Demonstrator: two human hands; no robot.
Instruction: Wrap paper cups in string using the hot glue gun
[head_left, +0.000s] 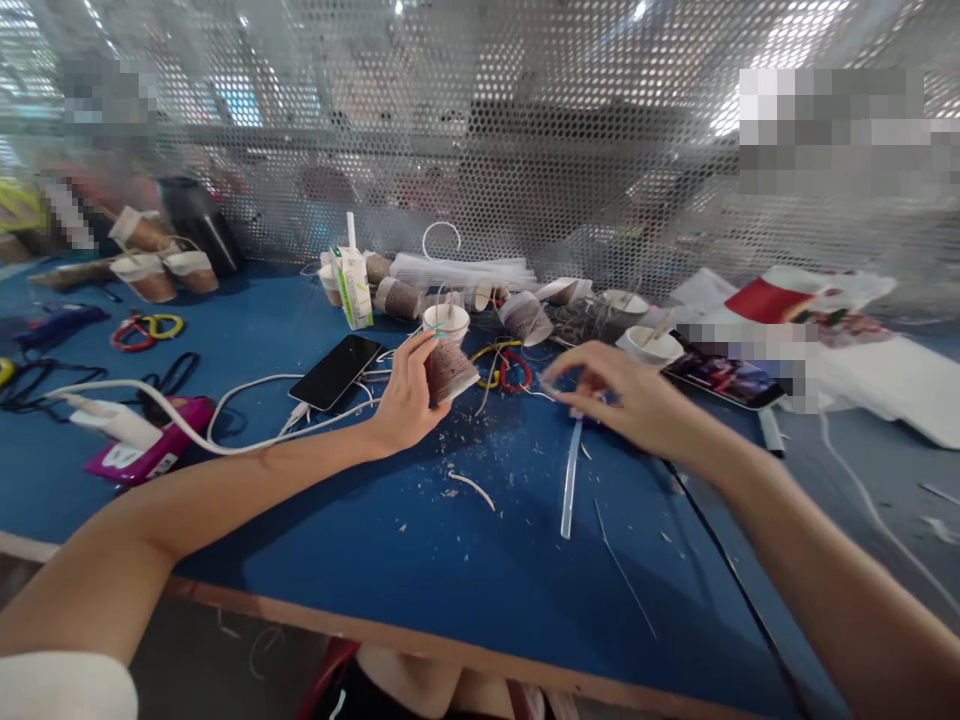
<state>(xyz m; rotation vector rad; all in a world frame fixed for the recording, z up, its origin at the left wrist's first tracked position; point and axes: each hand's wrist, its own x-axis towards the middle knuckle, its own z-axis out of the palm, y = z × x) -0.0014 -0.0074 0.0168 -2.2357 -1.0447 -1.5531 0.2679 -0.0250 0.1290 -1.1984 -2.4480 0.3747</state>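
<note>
My left hand is closed around a small paper cup with a white rim and a brown wrapped side; the cup is slightly tilted. To the right, my right hand hovers low over the table with curved fingers and thumb apart, its fingertips slightly blurred. A clear glue stick points toward me from just below its thumb; its far end is hidden by the hand. Between my hands lie scissors with red and yellow handles. A short white cord piece rests in front of the cup.
Several brown-wrapped cups, a drink carton and clear sticks line the back by a perforated metal screen. Phones lie on both sides. A magenta device is at left; a black cable crosses at right.
</note>
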